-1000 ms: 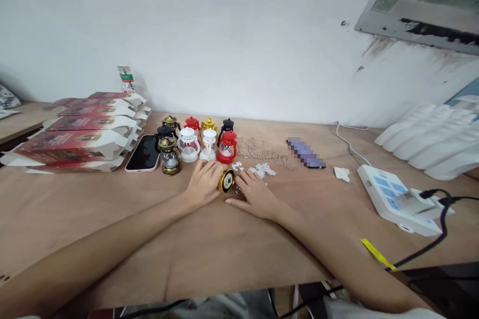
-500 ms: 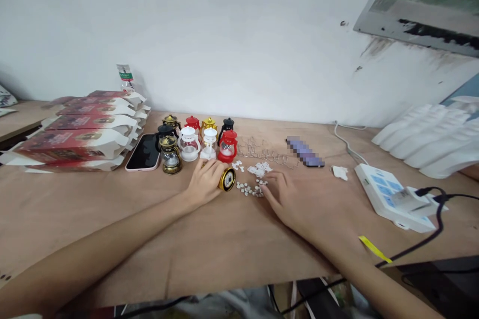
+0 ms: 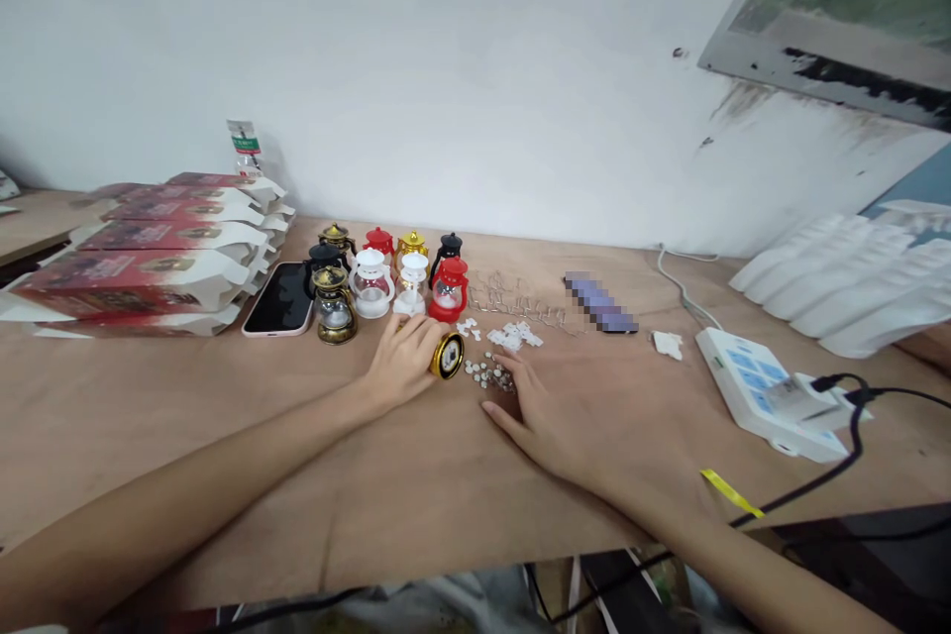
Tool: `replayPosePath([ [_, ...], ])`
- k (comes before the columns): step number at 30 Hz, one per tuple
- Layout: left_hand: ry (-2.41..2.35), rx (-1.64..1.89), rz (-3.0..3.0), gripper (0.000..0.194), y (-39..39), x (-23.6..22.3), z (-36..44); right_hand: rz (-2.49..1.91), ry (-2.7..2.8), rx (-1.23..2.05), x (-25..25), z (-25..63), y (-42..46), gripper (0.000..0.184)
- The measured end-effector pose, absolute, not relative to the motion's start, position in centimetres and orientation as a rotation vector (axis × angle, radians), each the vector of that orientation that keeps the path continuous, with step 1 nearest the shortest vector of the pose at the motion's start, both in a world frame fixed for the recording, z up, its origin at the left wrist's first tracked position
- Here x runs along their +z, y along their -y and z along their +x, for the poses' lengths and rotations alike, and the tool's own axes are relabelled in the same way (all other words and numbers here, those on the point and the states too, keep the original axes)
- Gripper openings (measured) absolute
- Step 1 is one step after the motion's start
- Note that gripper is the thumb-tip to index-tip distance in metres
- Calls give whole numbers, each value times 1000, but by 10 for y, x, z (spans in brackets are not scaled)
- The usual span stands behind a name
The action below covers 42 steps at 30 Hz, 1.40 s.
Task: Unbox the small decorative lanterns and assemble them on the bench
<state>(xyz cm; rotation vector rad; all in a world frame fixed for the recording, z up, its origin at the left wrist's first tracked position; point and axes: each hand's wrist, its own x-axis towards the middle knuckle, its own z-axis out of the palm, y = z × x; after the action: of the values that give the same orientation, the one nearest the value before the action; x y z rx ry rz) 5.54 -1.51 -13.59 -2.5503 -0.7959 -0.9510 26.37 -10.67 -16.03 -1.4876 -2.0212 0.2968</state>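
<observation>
My left hand (image 3: 402, 363) is closed around a small gold lantern (image 3: 448, 355) lying on its side, its round base facing me. My right hand (image 3: 554, 403) lies flat on the wooden table (image 3: 223, 416) with fingers spread, fingertips at a scatter of tiny silver button cells (image 3: 486, 373). Small white plastic tabs (image 3: 512, 337) lie just beyond them. A cluster of upright mini lanterns (image 3: 386, 279) in red, gold, black and white stands behind my left hand.
A stack of flat red-and-white boxes (image 3: 141, 258) and a black phone (image 3: 280, 298) sit at the left. Wire handles (image 3: 512, 297) lie past the tabs. A white power strip (image 3: 758, 391) with black cables is at the right, white foam trays (image 3: 839, 282) behind it.
My right hand left the lantern, slid right over the button cells, then drew back a little toward me. My left hand kept hold of the gold lantern.
</observation>
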Motion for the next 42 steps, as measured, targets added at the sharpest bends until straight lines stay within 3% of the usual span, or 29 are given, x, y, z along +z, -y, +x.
replayPosePath([
  [7,825,-969,-2578,26,16,-136,56,-1289,2107,360,-153,243,73,40],
  [14,799,-961,-2552,20,16,-134,55,-1182,2239,186,-153,243,46,5],
  [18,703,-912,-2399,16,15,-131,54,-1159,2275,121,-151,245,44,5],
  [25,607,-812,-2137,25,22,-118,48,-1133,2280,74,-149,243,47,13],
  [35,608,-670,-2252,34,25,-127,46,-1184,2290,-54,-151,242,50,11],
  [42,863,-811,-2399,41,18,-130,40,-1149,2308,-234,-145,245,59,5],
])
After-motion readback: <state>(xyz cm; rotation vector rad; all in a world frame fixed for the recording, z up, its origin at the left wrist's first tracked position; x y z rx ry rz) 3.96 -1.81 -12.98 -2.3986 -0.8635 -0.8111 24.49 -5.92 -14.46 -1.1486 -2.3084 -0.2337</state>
